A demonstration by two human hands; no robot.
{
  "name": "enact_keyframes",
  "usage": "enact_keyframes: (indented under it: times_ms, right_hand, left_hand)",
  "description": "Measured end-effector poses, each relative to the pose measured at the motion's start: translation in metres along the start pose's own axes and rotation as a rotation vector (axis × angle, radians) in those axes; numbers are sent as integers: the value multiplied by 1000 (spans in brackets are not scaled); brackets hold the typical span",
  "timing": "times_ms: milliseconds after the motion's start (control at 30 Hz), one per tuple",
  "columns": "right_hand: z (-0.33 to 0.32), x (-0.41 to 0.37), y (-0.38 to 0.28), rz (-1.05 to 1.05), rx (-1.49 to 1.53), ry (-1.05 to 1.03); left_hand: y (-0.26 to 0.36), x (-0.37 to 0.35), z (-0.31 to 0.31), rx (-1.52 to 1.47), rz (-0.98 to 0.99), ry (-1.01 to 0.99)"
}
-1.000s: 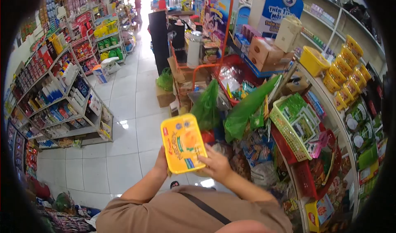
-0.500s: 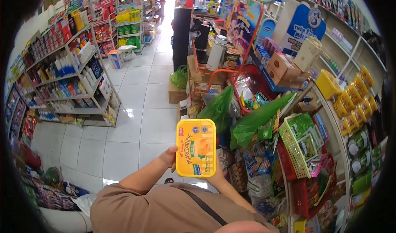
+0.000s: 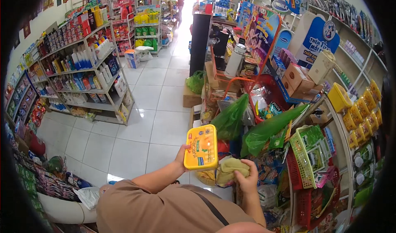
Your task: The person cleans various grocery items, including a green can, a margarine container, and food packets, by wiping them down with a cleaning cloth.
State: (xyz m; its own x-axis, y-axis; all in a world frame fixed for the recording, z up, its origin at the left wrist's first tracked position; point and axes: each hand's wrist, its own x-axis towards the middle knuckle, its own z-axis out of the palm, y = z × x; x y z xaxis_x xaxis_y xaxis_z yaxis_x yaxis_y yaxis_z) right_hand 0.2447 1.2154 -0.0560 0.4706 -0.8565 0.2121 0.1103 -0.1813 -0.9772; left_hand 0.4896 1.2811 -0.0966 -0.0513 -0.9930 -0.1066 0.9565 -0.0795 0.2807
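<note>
A yellow margarine tub (image 3: 201, 147) is tilted in front of my chest, its printed lid facing up. My left hand (image 3: 181, 155) grips the tub by its left edge. Just right of the tub, my right hand (image 3: 248, 177) is closed on a crumpled olive-green cloth (image 3: 232, 170). The cloth is close to the tub's lower right side; whether they touch is unclear.
Green plastic bags (image 3: 229, 118) hang ahead on the right, by a red basket. A green basket (image 3: 304, 152) of packets stands at the right. Stocked shelves (image 3: 88, 74) line the left. A distant person (image 3: 180, 6) stands near the bright doorway.
My right hand has come out from behind the tub to its right, and the green cloth now shows in it. The tub has tilted, and the whole view has shifted.
</note>
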Motion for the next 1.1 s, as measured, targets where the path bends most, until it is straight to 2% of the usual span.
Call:
enact_keyframes:
  times_ms: [67,167,267,300,433,533,600,700,733,800,833,867,967,1067,1100]
  right_hand:
    - [-6,3,17,-124,-138,-82]
    - [32,10,13,-340,-428,-95]
    - [39,18,46,-200,272,65]
    - [36,27,42,-196,167,98]
    - [20,51,48,140,435,171]
    - [45,30,32,117,246,264]
    - [41,12,70,-27,50,224]
    - [55,1,30,-324,-218,131]
    - [55,3,19,-407,-343,83]
    - [51,20,14,-570,-594,-85]
    - [52,26,13,-527,-665,-116]
    - [53,31,12,-483,-736,-147]
    - [53,47,12,-376,-668,80]
    - [61,35,13,-373,-711,-23]
    - [63,27,14,-461,-694,-159]
  left_hand:
    - [-1,1,-10,7,-59,8]
    - [-22,-1,-5,22,-148,57]
    - [-46,-2,-14,-25,-207,101]
    - [-50,-3,-17,-28,-253,94]
    - [-50,-2,-14,84,-271,67]
    - [-35,8,-2,29,-184,87]
    - [-23,20,-10,56,-105,28]
    - [1,29,6,162,23,-30]
    - [8,35,4,282,22,-85]
    - [1,30,13,664,232,-75]
    - [0,30,6,1165,349,-90]
    - [-7,27,3,1149,318,-110]
    - [-31,20,3,1095,253,-126]
    - [-37,22,-6,915,223,-95]
    - [-30,21,-5,980,208,-39]
